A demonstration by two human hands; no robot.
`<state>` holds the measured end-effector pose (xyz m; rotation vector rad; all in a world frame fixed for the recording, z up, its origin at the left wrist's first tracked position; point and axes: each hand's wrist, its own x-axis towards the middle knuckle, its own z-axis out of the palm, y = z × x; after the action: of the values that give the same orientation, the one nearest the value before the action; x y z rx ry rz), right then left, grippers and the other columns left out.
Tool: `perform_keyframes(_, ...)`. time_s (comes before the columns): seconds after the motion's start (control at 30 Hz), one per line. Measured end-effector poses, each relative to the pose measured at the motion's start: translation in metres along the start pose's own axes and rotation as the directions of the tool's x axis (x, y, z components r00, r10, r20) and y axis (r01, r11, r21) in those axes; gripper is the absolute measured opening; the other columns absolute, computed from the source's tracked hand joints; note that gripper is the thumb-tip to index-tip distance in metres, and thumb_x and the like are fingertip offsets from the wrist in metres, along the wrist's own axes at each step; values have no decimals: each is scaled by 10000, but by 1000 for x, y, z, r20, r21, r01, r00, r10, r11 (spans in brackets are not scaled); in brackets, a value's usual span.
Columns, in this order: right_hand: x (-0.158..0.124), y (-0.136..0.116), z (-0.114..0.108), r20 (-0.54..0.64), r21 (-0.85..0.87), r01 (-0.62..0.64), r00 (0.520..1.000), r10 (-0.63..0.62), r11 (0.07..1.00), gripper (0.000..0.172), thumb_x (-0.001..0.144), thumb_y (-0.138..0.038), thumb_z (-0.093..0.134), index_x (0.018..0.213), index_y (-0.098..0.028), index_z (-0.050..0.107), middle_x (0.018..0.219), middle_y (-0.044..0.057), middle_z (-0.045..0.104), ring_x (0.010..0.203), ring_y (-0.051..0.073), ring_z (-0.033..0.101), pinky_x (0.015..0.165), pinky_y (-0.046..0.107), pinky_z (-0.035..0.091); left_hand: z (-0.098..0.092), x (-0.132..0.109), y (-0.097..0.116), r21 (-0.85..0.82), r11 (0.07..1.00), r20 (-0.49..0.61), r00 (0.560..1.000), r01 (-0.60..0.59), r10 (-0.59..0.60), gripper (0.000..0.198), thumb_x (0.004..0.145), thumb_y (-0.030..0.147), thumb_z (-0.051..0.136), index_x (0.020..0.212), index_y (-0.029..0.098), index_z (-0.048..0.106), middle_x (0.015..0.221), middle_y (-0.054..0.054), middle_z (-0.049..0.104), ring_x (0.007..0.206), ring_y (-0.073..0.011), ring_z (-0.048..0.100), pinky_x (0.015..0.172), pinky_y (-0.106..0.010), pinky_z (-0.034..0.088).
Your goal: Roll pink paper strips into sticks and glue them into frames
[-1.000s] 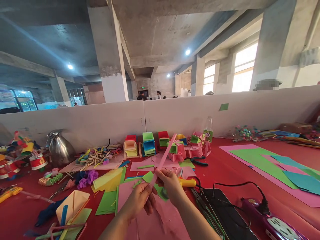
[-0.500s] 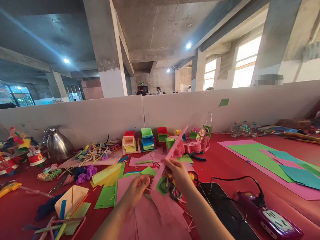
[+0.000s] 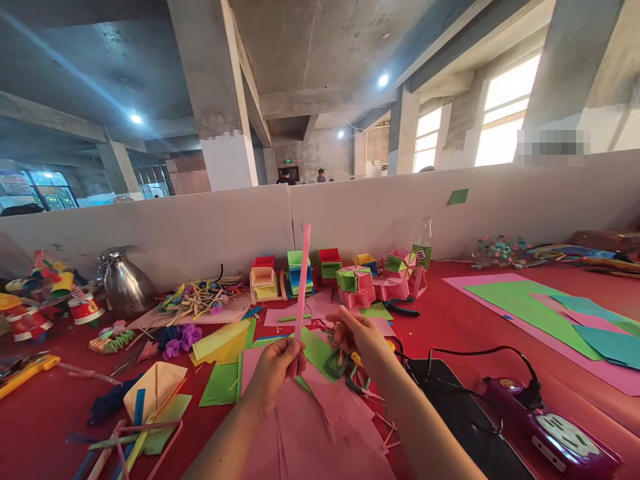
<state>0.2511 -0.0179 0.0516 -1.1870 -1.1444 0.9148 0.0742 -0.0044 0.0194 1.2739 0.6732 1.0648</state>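
My left hand pinches the lower end of a narrow pink paper strip, which stands nearly upright above the fingers. To its right, my right hand is apart from the strip, its index finger stretched out and its palm side hidden. Under both hands lie large pink paper sheets. Scissors with dark green handles rest on the table just below my right hand. A green paper piece shows between the hands.
Folded paper boxes and pink-green paper shapes stand along the white partition. A steel jug is at left. On the right are a black tablet-like slab, a purple power strip with cable, and coloured sheets.
My right hand has let go of the pink strip. The strip has swung from a rightward slant to nearly upright, now held in my left hand. The camera view has shifted slightly.
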Motion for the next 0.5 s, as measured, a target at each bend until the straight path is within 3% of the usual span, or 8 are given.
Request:
perform_keyframes(0.1, -4, -2, 4, 76, -94, 61, 996, -54, 994, 381, 688, -526, 568, 623, -153, 610, 477, -22, 499, 433, 85, 395, 425, 210, 288, 1, 0, 1, 22, 999, 6, 1000, -24, 23, 326, 703, 464, 620, 664, 147, 552, 508, 19, 521, 500, -96, 431, 525, -232, 312)
perform_keyframes(0.23, -14, -2, 20, 173, -153, 154, 977, -127, 976, 250, 665, -416, 636, 635, -169, 613, 555, -34, 511, 530, 92, 422, 489, 206, 318, 8, -7, 4, 96, 995, 50, 998, -29, 25, 303, 747, 425, 598, 634, 151, 532, 503, 21, 511, 522, -101, 447, 544, -233, 319)
perform_keyframes(0.5, -14, 2, 25, 136, -159, 184, 977, -163, 970, 357, 754, -461, 514, 543, -174, 479, 494, -54, 380, 476, 80, 359, 454, 210, 267, 13, -13, 3, 219, 976, 140, 990, -12, -20, 320, 791, 424, 547, 610, 167, 486, 501, 25, 498, 595, -125, 522, 605, -238, 376)
